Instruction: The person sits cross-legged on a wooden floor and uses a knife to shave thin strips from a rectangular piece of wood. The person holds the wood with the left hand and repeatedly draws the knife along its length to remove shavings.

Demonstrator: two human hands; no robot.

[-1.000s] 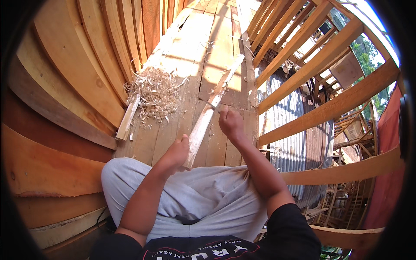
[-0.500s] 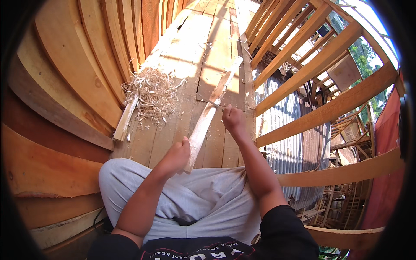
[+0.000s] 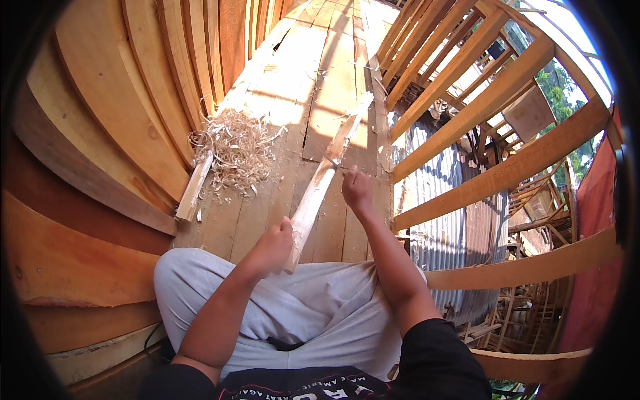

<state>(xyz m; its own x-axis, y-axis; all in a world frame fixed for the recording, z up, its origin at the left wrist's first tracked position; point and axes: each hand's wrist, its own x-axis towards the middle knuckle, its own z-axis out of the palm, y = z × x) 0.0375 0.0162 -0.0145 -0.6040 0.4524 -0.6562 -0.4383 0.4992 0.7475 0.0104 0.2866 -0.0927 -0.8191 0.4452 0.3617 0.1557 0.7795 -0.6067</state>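
Black short-sleeved shirt [image 3: 440,360], white chest lettering [image 3: 303,382], loose light grey trousers [image 3: 327,320]

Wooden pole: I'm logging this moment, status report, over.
Left hand grips wooden pole, near end. Right hand holds bladed tool across it. Shavings heaped left, apart from pole.

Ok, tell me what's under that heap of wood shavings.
Floorboards show around the heap, so they probably continue beneath. A short wood strip sticks out at its lower left, its far end apparently covered. Anything else underneath is hidden.
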